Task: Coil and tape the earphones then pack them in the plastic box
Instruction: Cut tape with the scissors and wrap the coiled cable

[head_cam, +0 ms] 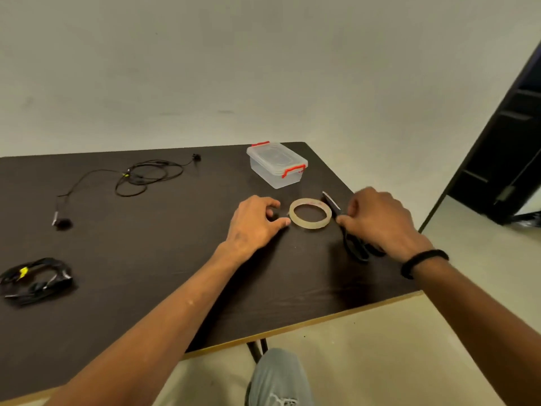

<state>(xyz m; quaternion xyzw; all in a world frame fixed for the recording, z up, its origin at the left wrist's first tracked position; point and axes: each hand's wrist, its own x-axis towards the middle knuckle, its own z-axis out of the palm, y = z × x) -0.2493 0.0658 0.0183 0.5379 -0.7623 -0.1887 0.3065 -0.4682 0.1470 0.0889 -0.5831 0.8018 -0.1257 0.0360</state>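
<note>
Tape roll (310,213) laid flat on dark tabletop (175,230) between both hands, left hand (254,222) fingers loosely curled, thumb touching its rim, right hand (377,218) fingers curled over scissors (332,202), grip unclear, earphones (146,177) left uncoiled well apart at far left, closed plastic box (276,165) set just beyond the tape.

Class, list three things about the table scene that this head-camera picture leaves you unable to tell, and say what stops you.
1. Scissors: the right hand covers the middle, so the grip on them is hidden.
2. Tape roll: the loose end is too small to find; the left hand sits beside it, contact unclear.
3. Bundled earphones: cut off by the left edge and dark, so taping cannot be judged.
4. Plastic box: lid on, contents not discernible.
</note>
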